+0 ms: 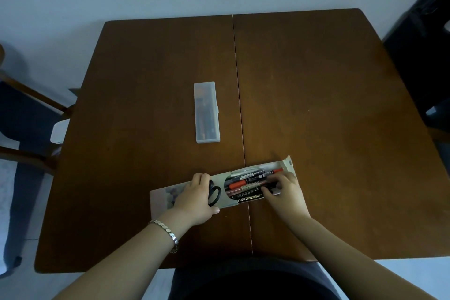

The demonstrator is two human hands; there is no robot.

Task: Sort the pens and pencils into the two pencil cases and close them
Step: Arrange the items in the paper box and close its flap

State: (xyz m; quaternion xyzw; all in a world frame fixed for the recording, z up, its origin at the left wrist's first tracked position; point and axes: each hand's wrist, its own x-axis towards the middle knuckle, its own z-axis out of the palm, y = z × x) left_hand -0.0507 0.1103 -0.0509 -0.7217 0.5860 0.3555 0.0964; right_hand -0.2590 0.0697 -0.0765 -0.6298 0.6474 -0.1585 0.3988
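Observation:
A flat grey pencil case (pixel 159 198) lies open near the table's front edge, its flap (pixel 289 164) raised at the right end. Several pens and markers (pixel 250 182), some red and black, lie packed inside it, with black scissors (pixel 214 193) at their left. My left hand (pixel 194 198) grips the case's left half from above. My right hand (pixel 283 189) rests on the pens at the right end, fingers curled around a dark pen. A clear plastic pencil case (pixel 207 112) with its lid shut stands farther back, with pencils showing dimly through it.
The brown wooden table (pixel 328 95) has a seam running down its middle. Wooden chairs stand at the left (pixel 29 95) and a dark chair at the right (pixel 423 56). A white object (pixel 58 131) sits beside the table's left edge.

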